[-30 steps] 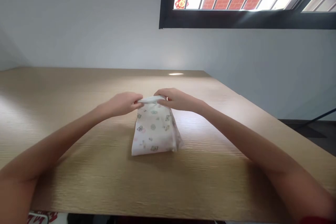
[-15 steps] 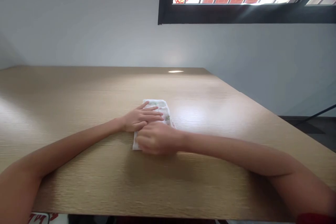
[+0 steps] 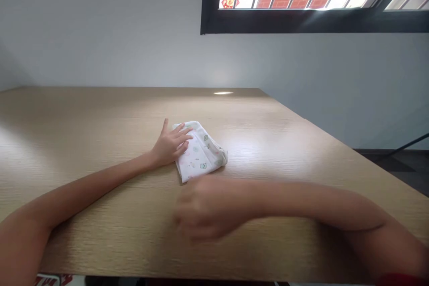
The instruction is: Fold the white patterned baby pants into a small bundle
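A folded white cloth (image 3: 201, 154) printed with small bears and other little pictures lies on the wooden table. Its right corner bulges a little, with the layers uneven. My left hand (image 3: 172, 143) rests on the cloth's left edge with fingers spread; its fingertips touch the fabric. Nearer to me, just below the cloth's front edge, is my right hand (image 3: 211, 208), smeared by motion. Its fingers look bent, but their exact state is blurred, and the back of the hand hides whatever lies beneath.
The pale wooden table (image 3: 100, 232) reaches to a grey wall (image 3: 100, 27), its right edge slanting away. A dark-framed window (image 3: 301, 20) with bars is high on the right. A thin black rod (image 3: 407, 145) stands beyond the table at right.
My right hand has come off the cloth and moved toward me. The cloth has turned and shows more of its surface. My left hand has shifted slightly left, fingers more spread.
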A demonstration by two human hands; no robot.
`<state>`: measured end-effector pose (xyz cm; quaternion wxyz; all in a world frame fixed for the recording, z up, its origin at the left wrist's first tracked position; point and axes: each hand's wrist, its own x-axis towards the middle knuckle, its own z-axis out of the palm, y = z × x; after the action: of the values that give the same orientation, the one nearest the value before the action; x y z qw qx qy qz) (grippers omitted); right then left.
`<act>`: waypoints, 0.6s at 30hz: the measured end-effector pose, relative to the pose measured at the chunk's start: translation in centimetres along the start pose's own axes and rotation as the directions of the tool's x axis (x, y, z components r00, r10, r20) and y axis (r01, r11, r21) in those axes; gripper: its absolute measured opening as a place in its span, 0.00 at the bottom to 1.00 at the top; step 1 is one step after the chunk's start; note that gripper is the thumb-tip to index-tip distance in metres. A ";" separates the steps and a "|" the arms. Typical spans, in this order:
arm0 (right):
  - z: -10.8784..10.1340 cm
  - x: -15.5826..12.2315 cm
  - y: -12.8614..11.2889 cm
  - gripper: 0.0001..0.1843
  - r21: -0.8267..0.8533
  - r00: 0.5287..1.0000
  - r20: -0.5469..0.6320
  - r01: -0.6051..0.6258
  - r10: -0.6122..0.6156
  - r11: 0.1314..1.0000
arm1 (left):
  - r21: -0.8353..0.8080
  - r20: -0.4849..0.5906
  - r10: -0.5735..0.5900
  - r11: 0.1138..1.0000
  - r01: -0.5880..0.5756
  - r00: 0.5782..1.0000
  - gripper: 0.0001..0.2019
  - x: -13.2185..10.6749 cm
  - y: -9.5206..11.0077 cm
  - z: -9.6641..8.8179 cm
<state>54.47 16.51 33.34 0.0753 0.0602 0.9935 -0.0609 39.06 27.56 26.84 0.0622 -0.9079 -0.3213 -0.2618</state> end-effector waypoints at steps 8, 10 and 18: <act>-1.9 -3.7 6.6 0.25 -0.139 0.746 0.199 -0.621 0.636 0.771 | 0.173 0.326 -0.010 0.984 -0.049 0.945 0.23 -0.7 6.3 -2.6; -1.6 -3.4 6.7 0.29 -0.144 0.717 0.205 -0.651 0.666 0.745 | 0.183 0.412 -0.008 0.980 -0.074 0.911 0.17 -0.7 6.7 -2.9; -2.3 -2.9 4.9 0.13 -0.149 0.614 0.267 -0.735 0.743 0.661 | -0.153 0.530 0.129 0.987 -0.055 0.838 0.05 1.0 3.9 -5.2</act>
<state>57.59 21.29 35.54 0.2467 0.4525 0.8567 -0.0209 39.80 23.60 31.98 -0.0776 -0.9613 -0.2639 -0.0139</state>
